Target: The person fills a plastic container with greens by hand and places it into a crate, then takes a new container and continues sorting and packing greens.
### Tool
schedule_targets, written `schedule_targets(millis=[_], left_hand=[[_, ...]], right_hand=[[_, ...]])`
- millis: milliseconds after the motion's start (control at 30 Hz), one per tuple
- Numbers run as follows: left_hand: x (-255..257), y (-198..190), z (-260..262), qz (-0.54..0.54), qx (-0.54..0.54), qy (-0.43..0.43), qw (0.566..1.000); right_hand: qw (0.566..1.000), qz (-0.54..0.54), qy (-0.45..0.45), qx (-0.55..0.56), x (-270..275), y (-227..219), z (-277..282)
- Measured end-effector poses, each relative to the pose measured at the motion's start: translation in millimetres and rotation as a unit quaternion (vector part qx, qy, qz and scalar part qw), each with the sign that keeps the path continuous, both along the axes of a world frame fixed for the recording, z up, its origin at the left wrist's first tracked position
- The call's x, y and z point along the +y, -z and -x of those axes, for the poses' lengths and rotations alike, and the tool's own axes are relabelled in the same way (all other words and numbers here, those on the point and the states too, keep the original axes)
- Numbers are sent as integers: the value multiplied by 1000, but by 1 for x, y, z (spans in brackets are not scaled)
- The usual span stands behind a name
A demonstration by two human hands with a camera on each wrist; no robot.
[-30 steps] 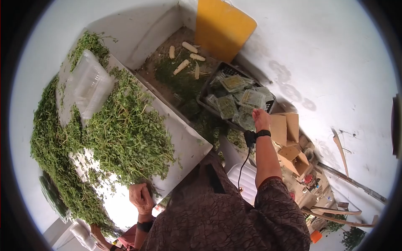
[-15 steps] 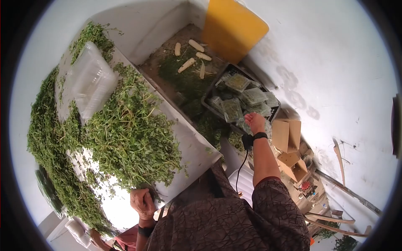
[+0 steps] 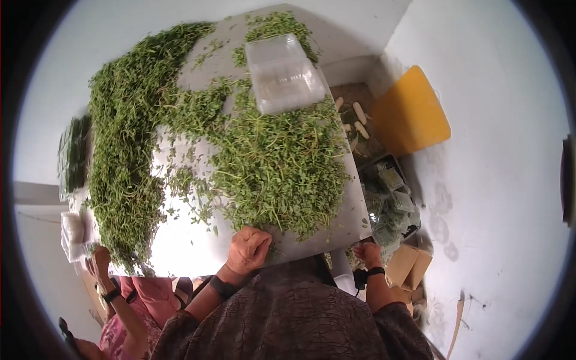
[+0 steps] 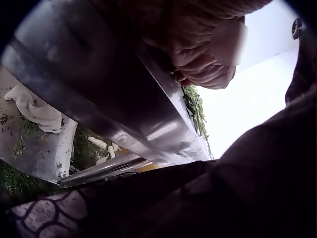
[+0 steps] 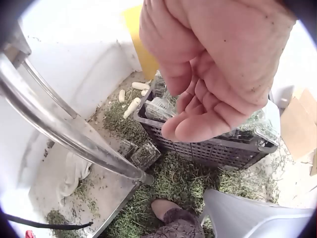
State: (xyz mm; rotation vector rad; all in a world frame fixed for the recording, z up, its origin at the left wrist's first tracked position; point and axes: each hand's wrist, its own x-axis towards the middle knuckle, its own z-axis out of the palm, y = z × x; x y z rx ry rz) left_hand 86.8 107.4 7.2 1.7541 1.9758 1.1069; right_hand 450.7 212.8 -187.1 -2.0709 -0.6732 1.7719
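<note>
My left hand [image 3: 248, 249] rests at the near edge of the metal table [image 3: 354, 204], its fingers curled in, beside a heap of leafy green stems [image 3: 282, 174]. Seen from the left wrist, the hand [image 4: 203, 54] overlaps the table rim. Low at the table's right corner is my right hand [image 3: 368, 252]. Its fingers are loosely bent with nothing between them in the right wrist view. Beyond that hand stands a black plastic crate [image 5: 198, 151] piled with clear boxes of greens [image 3: 399, 207]. Open clear plastic boxes [image 3: 285, 75] lie on the heap's far side.
Another person's hand [image 3: 99, 264] is at the table's left end, near a longer bank of greens [image 3: 126, 150]. A yellow board [image 3: 414, 114] leans on the wall. Cardboard boxes [image 3: 408, 267], pale cobs [image 3: 359, 113] and a grey plastic stool [image 5: 247, 213] are at floor level.
My right hand has drawn back from over the boxes in the crate toward my body. The head view has swung left over the table. My left hand stays at the table edge.
</note>
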Motion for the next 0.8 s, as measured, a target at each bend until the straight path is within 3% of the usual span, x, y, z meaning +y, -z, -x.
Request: schedule_targets(millis=[200, 433, 500, 733, 800], left_hand=[[-4, 5, 4, -42, -22, 31, 998], [-8, 7, 9, -93, -79, 61, 991], [-9, 6, 12, -104, -144, 42, 983], [-23, -12, 44, -186, -117, -85, 972], [-37, -16, 54, -148, -105, -153, 971]], right_hand=[[998, -37, -49, 2, -2, -17, -3], [995, -97, -23, 3, 11, -60, 14], [994, -107, -21, 15, 15, -69, 18], [973, -220, -23, -58, 21, -109, 23], [957, -272, -32, -91, 28, -132, 28]])
